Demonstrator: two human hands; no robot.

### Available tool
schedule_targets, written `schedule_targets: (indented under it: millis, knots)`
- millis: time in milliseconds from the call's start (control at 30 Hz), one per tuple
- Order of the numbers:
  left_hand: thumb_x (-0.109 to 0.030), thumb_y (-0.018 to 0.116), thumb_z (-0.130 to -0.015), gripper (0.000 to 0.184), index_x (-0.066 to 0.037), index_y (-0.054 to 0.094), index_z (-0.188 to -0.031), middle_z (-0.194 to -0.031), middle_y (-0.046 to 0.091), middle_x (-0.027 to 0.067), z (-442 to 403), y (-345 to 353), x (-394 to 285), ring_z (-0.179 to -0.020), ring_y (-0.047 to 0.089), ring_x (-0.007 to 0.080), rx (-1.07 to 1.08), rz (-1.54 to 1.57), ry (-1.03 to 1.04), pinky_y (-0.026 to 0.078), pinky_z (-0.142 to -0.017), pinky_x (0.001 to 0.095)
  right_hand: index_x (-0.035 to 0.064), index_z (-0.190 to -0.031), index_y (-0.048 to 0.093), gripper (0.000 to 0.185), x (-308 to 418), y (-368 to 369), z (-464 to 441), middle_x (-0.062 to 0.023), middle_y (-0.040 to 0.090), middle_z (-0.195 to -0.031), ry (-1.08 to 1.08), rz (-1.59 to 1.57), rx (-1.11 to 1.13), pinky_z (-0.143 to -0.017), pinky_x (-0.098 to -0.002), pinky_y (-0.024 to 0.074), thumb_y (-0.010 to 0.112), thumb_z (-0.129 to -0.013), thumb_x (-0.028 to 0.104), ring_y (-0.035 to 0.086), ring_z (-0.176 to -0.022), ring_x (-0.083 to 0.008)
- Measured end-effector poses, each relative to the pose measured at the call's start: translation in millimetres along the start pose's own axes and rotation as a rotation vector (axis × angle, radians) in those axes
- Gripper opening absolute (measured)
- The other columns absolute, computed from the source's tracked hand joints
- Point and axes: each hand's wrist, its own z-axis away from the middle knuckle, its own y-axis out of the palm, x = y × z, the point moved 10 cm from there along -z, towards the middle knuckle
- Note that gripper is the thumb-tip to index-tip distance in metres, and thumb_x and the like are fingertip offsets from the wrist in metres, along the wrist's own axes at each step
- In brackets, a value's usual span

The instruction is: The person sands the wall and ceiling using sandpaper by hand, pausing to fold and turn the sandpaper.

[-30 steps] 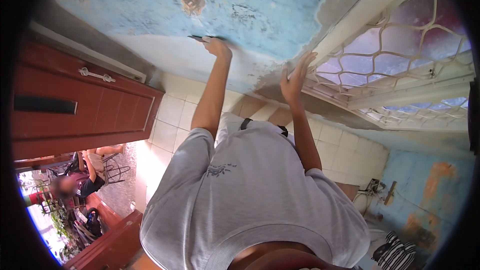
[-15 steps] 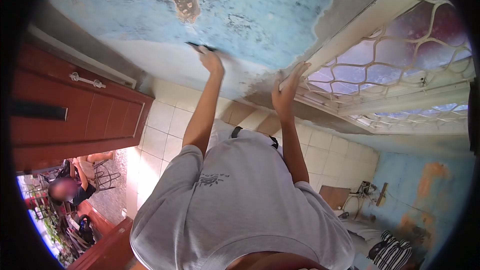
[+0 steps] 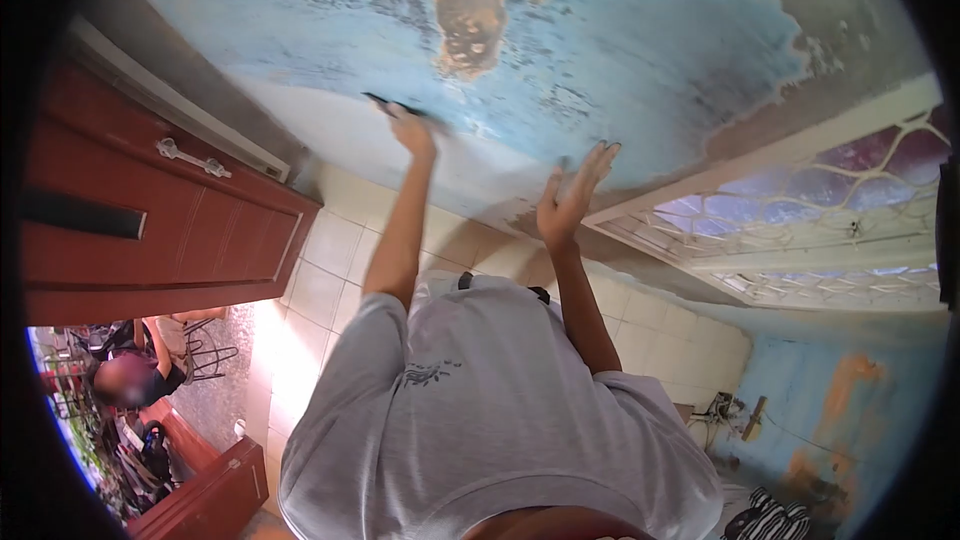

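My left hand [image 3: 410, 132] is closed on a thin black flat tool [image 3: 384, 102], seen nearly edge-on, at the wall. Its exact kind is unclear. The tool lies along the border between a smooth whitish band [image 3: 310, 120] and worn blue paint [image 3: 580, 50]. To the right, my right hand [image 3: 570, 205] is open, fingers stretched and thumb apart, close to the lower blue paint near the window frame; I cannot tell if the palm touches. Above both hands, a bare grey-brown patch [image 3: 470, 20] with orange edges shows in the paint.
A window with a cream wavy grille [image 3: 790, 190] stands at right. At left is a red-brown door [image 3: 170, 200] with a white handle [image 3: 193, 157]. Pale floor tiles [image 3: 325, 240] lie below. Beyond the doorway, a person [image 3: 150, 380] sits outside. Wires [image 3: 720, 410] hang near the far wall.
My right hand has left the window frame's edge and is now over the blue paint. The left hand keeps the black tool at the whitish border. The view has shifted.
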Motion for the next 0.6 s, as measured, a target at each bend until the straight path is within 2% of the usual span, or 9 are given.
schedule_targets:
  millis: [33,133,167,233,300,400,500,533,600]
  knots:
    - [-0.047,0.033,-0.112,0.070,0.014,0.047,-0.144,-0.138,0.059,0.0305,-40.9,-18.7,2.9,-0.122,0.060,0.0398,-0.007,0.017,-0.012,0.047,-0.101,0.0451,-0.0057,-0.162,0.017,0.074,5.2,10.9,2.5,-0.0350,0.011,-0.167,0.002,-0.011,0.002,-0.124,-0.0612,0.0086,0.053,-0.099,0.007,0.011,-0.156,-0.0497]
    - [-0.048,0.034,-0.112,0.071,0.014,0.050,-0.141,-0.138,0.058,0.0318,-57.2,-27.3,-6.6,-0.122,0.059,0.0426,-0.048,0.012,-0.098,0.045,-0.105,0.0467,-0.0066,-0.161,0.017,0.073,23.9,47.0,3.7,-0.0352,0.010,-0.166,0.035,-0.028,-0.007,-0.124,-0.0612,0.0079,0.052,-0.100,0.008,0.011,-0.156,-0.0497]
    - [-0.047,0.035,-0.112,0.070,0.013,0.045,-0.146,-0.141,0.056,0.0325,-36.2,-20.5,-6.5,-0.127,0.056,0.0449,-0.089,-0.094,-0.049,0.042,-0.110,0.0474,-0.0070,-0.161,0.016,0.072,33.0,60.4,3.4,-0.0354,0.010,-0.166,0.029,-0.039,0.020,-0.124,-0.0614,0.0080,0.051,-0.100,0.009,0.010,-0.156,-0.0500]
    - [-0.033,0.035,-0.113,0.062,0.009,0.025,-0.158,-0.160,0.034,0.0319,36.4,2.4,-39.8,-0.150,0.033,0.0417,-0.038,-0.130,0.238,0.026,-0.123,0.0444,-0.0075,-0.161,0.016,0.071,50.1,84.6,1.3,-0.0356,0.010,-0.166,0.020,-0.047,0.053,-0.124,-0.0617,0.0082,0.050,-0.101,0.009,0.010,-0.156,-0.0503]
    - [-0.027,0.035,-0.113,0.059,0.009,0.024,-0.158,-0.164,0.027,0.0313,92.4,20.5,-42.0,-0.153,0.026,0.0408,0.060,-0.269,0.242,0.019,-0.126,0.0433,-0.0087,-0.161,0.015,0.071,64.4,102.5,-0.5,-0.0369,0.008,-0.166,0.023,-0.084,0.061,-0.124,-0.0613,0.0093,0.049,-0.103,0.013,0.008,-0.155,-0.0522]
    - [-0.029,0.035,-0.113,0.060,0.008,0.024,-0.159,-0.164,0.026,0.0312,11.0,-1.9,-48.1,-0.153,0.026,0.0413,0.082,-0.036,0.148,0.020,-0.126,0.0420,-0.0090,-0.161,0.014,0.070,73.1,127.6,-5.2,-0.0381,0.005,-0.166,0.001,-0.090,0.018,-0.123,-0.0609,0.0109,0.047,-0.105,0.018,0.007,-0.155,-0.0538]
    - [-0.039,0.036,-0.112,0.064,0.006,0.031,-0.157,-0.152,0.045,0.0330,-148.4,-58.6,-23.6,-0.139,0.046,0.0445,-0.010,-0.049,0.029,0.036,-0.117,0.0453,-0.0094,-0.161,0.012,0.070,90.4,148.9,-8.0,-0.0389,0.002,-0.165,0.026,-0.076,0.011,-0.123,-0.0598,0.0123,0.045,-0.106,0.021,0.005,-0.154,-0.0547]
    - [-0.039,0.036,-0.112,0.064,0.006,0.031,-0.157,-0.152,0.045,0.0330,-171.5,-67.9,-30.8,-0.139,0.046,0.0445,-0.017,-0.052,0.032,0.036,-0.117,0.0453,-0.0094,-0.161,0.012,0.070,96.0,158.9,-7.5,-0.0389,0.002,-0.165,0.025,-0.084,0.014,-0.123,-0.0598,0.0123,0.045,-0.106,0.021,0.005,-0.154,-0.0547]
    - [-0.041,0.039,-0.112,0.064,0.007,0.037,-0.153,-0.138,0.059,0.0300,-204.6,-85.0,-39.3,-0.122,0.060,0.0404,-0.038,0.021,-0.153,0.046,-0.105,0.0468,-0.0093,-0.161,0.009,0.071,99.3,180.4,-4.9,-0.0386,0.001,-0.165,0.077,-0.037,0.038,-0.122,-0.0632,0.0121,0.045,-0.106,0.020,0.004,-0.155,-0.0534]
